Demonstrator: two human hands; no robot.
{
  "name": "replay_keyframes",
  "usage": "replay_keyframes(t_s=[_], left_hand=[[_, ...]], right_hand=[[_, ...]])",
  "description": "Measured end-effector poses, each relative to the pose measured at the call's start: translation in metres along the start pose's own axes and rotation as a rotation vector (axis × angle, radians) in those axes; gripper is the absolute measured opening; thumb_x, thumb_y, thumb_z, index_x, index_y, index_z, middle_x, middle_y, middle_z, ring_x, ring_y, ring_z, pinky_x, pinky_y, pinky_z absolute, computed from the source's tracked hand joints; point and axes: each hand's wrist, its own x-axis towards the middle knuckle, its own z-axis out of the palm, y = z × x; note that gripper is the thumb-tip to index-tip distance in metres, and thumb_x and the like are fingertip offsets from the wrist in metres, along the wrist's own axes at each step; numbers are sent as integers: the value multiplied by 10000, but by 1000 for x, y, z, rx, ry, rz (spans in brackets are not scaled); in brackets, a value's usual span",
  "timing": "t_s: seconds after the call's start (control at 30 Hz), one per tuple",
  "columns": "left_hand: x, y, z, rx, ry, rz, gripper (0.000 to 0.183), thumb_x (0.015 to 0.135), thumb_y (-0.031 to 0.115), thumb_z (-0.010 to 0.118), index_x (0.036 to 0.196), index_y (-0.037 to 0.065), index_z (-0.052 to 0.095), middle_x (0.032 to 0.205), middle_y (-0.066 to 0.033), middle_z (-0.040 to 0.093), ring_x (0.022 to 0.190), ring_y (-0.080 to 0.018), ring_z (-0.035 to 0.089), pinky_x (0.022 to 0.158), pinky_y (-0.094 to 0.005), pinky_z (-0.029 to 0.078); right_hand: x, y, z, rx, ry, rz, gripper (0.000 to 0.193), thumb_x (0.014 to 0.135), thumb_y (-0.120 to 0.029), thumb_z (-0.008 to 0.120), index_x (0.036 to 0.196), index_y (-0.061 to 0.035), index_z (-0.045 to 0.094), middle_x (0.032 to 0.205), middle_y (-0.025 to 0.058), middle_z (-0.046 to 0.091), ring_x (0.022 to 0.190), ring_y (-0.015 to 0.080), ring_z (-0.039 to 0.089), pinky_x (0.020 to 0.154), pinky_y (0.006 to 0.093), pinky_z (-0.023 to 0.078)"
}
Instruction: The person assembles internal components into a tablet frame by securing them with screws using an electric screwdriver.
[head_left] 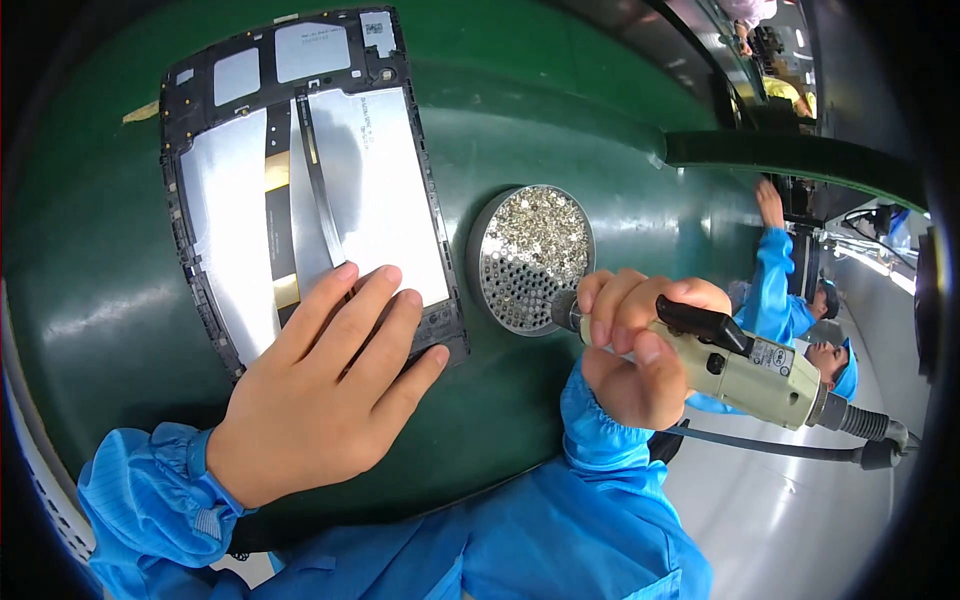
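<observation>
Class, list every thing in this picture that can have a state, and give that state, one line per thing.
Tablet: back cover off, insides exposed, lying flat.
Left hand: open, pressed flat on the tablet.
Right hand: closed around the electric screwdriver.
Electric screwdriver: held sideways, tip at the screw tray.
Screw tray: heaped with small screws.

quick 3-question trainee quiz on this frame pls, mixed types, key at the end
1. True or false: the left hand lies flat on the lower end of the opened tablet chassis.
2. Multiple choice: what does the right hand grip? A) a pair of tweezers B) a beige electric screwdriver with a cable C) a roll of tape
3. Fill in: the tool's tip points at the round perforated ____ full of small screws, which sits on the green mat.

Key
1. True
2. B
3. tray
</observation>
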Motion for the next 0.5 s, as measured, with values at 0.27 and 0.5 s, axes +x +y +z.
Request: replay_keyframes(t_s=[0.27, 0.5], left_hand=[[0, 1, 3, 22, 6, -19, 305, 733, 118, 627, 1034, 125, 677, 1148, -196, 579, 1163, -366, 508, 1028, -498, 371], [1, 2, 3, 29, 12, -23, 297, 738, 109, 639, 1032, 129, 677, 1150, -194, 580, 1163, -359, 509, 1026, -482, 380]], right_hand=[[0, 3, -1, -40, 12, 1, 367, 778, -54, 577, 1115, -47, 431, 665, 80, 487, 577, 195, 486, 626, 408, 440], [1, 5, -3, -25, -7, -9, 372, 781, -56, 572, 1120, -46, 420, 678, 82, 486, 592, 195, 487, 628, 403, 435]])
